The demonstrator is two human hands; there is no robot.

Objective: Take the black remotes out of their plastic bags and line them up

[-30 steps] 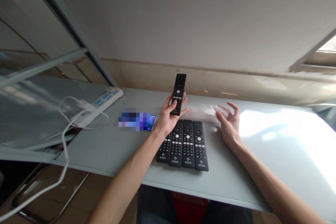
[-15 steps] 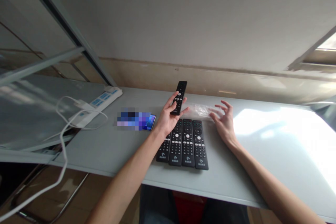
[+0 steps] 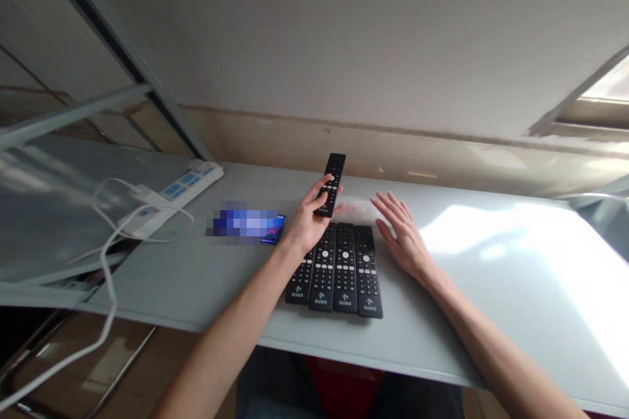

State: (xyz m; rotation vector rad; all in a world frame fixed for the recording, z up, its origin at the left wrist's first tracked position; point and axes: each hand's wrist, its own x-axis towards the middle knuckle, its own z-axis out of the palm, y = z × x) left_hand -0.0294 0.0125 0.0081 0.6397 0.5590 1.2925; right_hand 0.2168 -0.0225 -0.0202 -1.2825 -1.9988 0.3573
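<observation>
While the left hand (image 3: 307, 226) grips the lower end of a black remote control (image 3: 331, 184), fingers wrapped round its sides and thumb laid over the buttons, the remote tilts up and away above the far end of a row of four like remotes (image 3: 335, 267). That row lies flat, side by side and touching, on the pale grey table (image 3: 206, 275). The right hand (image 3: 400, 236) hovers just right of the row, palm down, fingers spread and holding nothing. Just beyond its fingertips lies a clear plastic bag (image 3: 361, 208), thin, crinkled and hard to make out.

The held remote looks light and stiff, a slim hard-plastic bar with a matte shell and small raised rubbery keys. Its smooth long edges are probably the surest place to grip, near the middle for balance.

Far left sit a white power strip (image 3: 171, 193) with looping white cable (image 3: 105, 255), and a phone (image 3: 272, 229).
</observation>
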